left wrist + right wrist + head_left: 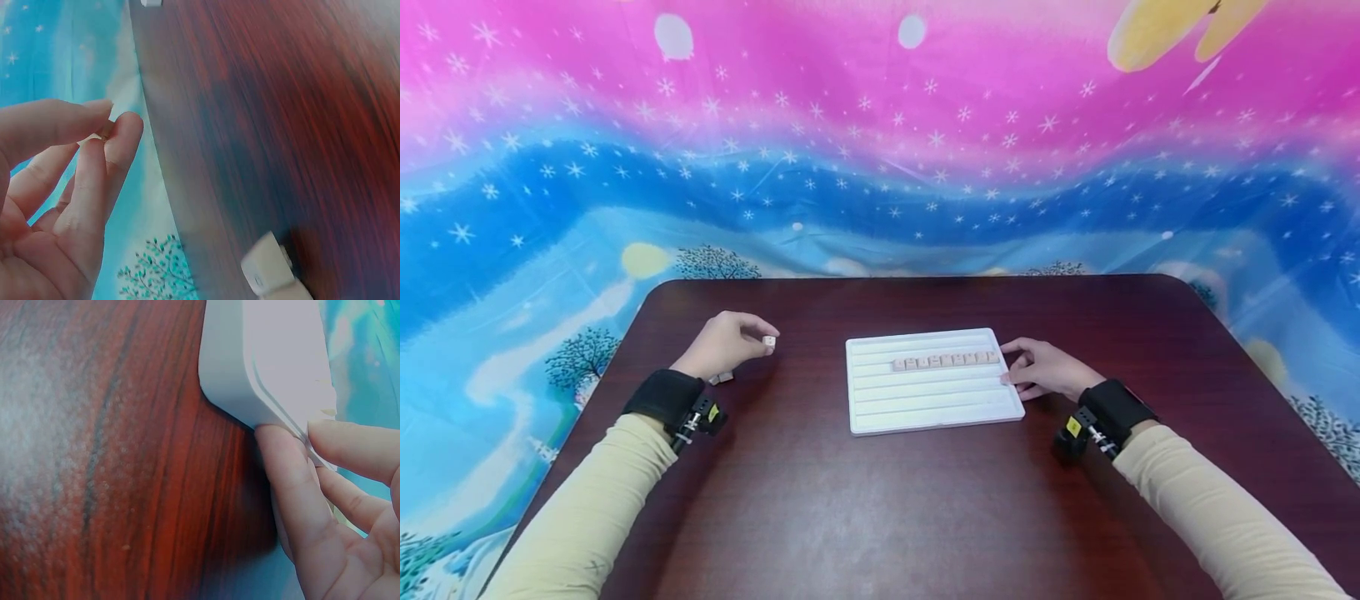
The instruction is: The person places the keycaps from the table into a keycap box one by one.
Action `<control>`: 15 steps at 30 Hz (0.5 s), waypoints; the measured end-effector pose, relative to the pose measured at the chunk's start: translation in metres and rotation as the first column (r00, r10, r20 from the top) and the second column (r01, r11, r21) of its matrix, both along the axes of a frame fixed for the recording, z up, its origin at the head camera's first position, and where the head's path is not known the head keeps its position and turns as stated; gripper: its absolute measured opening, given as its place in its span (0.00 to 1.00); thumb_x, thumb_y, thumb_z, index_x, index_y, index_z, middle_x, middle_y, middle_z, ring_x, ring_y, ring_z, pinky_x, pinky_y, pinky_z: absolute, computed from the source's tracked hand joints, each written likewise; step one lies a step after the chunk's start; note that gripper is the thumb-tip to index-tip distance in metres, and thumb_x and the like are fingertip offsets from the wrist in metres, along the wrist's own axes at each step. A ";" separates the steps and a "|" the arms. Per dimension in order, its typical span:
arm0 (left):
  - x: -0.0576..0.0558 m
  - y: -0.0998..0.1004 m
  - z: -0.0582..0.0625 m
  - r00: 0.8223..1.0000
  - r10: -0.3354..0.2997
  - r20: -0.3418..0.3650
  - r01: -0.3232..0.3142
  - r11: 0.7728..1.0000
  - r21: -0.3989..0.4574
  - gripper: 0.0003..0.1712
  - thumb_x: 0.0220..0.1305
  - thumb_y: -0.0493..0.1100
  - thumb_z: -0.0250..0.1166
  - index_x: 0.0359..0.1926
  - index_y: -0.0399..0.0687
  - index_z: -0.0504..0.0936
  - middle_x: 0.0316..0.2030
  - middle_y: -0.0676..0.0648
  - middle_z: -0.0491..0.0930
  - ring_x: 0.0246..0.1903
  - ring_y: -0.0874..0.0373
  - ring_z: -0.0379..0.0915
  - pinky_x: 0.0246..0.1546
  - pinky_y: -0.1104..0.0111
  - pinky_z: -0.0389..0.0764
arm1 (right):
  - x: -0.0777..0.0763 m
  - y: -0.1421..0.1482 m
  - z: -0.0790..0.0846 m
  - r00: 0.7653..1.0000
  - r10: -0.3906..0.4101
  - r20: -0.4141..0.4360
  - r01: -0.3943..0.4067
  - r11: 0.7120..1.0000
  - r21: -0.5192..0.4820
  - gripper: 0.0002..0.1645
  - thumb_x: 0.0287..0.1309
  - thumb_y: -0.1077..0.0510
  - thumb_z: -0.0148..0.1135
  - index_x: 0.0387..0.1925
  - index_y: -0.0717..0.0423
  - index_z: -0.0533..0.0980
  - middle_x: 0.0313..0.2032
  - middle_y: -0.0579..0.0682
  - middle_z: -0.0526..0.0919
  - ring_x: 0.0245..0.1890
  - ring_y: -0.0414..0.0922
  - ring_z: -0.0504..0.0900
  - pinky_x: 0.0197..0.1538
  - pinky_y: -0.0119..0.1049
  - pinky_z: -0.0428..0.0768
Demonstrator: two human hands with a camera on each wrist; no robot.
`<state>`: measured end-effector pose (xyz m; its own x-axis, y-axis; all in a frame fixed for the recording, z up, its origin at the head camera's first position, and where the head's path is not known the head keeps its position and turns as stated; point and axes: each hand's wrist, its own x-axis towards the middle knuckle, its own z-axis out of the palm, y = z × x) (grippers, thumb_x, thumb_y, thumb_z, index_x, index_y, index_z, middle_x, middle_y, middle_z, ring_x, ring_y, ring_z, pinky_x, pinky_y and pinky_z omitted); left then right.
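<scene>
My left hand (727, 343) pinches a small pale keycap (770, 342) between thumb and fingertips, above the left part of the table. In the left wrist view the fingers mostly hide it. Right of centre lies a white ridged tray (891, 407), with a row of pale keycaps (945, 361) along one groove, reaching toward its right edge. My right hand (1048, 368) grips that right edge, thumb over the rim and fingers against the side. Loose keycaps (267, 265) lie on the table just below the left hand, partly covered by the wrist in the head view.
The dark reddish wooden table (880, 517) has rounded far corners. Behind it hangs a pink and blue printed cloth (880, 167). Each wrist wears a black strap with a small camera, the left one (703, 417) low over the tabletop.
</scene>
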<state>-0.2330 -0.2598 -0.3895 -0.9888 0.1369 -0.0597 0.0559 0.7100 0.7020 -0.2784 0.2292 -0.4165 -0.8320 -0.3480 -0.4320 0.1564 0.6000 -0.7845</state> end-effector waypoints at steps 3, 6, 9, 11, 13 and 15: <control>0.001 0.007 0.001 1.000 -0.007 0.000 0.007 0.999 0.037 0.15 0.69 0.38 0.68 0.54 0.37 0.86 0.48 0.40 0.85 0.45 0.47 0.82 0.46 0.56 0.78 | 0.000 0.000 -0.001 1.000 -0.006 0.005 0.006 1.000 0.002 0.42 0.68 0.63 0.66 0.74 0.70 0.55 0.40 0.59 0.76 0.32 0.47 0.81 0.38 0.39 0.86; 0.001 0.013 0.001 1.000 -0.006 -0.003 0.007 0.998 0.069 0.15 0.68 0.38 0.69 0.54 0.37 0.85 0.47 0.41 0.85 0.46 0.47 0.82 0.46 0.55 0.78 | 0.000 -0.001 -0.002 1.000 -0.013 0.008 0.013 1.000 -0.001 0.42 0.68 0.63 0.66 0.74 0.69 0.56 0.40 0.59 0.76 0.31 0.48 0.81 0.38 0.39 0.86; -0.001 0.018 0.001 1.000 -0.014 -0.012 0.014 0.997 0.070 0.16 0.67 0.37 0.70 0.53 0.37 0.85 0.46 0.42 0.85 0.45 0.49 0.83 0.46 0.55 0.80 | -0.001 -0.001 -0.003 1.000 -0.011 0.007 0.011 1.000 -0.001 0.42 0.68 0.63 0.66 0.74 0.70 0.55 0.40 0.59 0.76 0.32 0.48 0.80 0.38 0.39 0.86; -0.003 0.023 0.001 1.000 -0.019 -0.013 0.019 0.998 0.062 0.16 0.67 0.38 0.70 0.53 0.37 0.86 0.45 0.43 0.86 0.44 0.49 0.83 0.46 0.55 0.80 | -0.001 -0.001 -0.003 1.000 -0.014 0.009 0.014 1.000 0.001 0.42 0.68 0.63 0.66 0.75 0.69 0.56 0.40 0.59 0.76 0.32 0.48 0.80 0.38 0.39 0.86; -0.005 0.028 0.000 1.000 -0.024 -0.015 0.025 0.998 0.052 0.16 0.66 0.39 0.71 0.53 0.38 0.86 0.44 0.44 0.86 0.43 0.50 0.82 0.47 0.54 0.81 | -0.001 0.000 -0.002 1.000 -0.008 0.004 0.008 1.000 0.003 0.42 0.68 0.63 0.66 0.75 0.70 0.55 0.40 0.59 0.76 0.32 0.47 0.80 0.38 0.39 0.86; -0.007 0.035 -0.001 1.000 -0.022 -0.016 0.023 0.999 0.044 0.15 0.65 0.40 0.72 0.51 0.39 0.87 0.44 0.45 0.87 0.43 0.50 0.82 0.47 0.54 0.81 | -0.001 0.000 -0.002 1.000 -0.007 0.001 0.007 1.000 0.001 0.42 0.68 0.63 0.66 0.75 0.70 0.55 0.40 0.59 0.76 0.31 0.47 0.80 0.37 0.39 0.86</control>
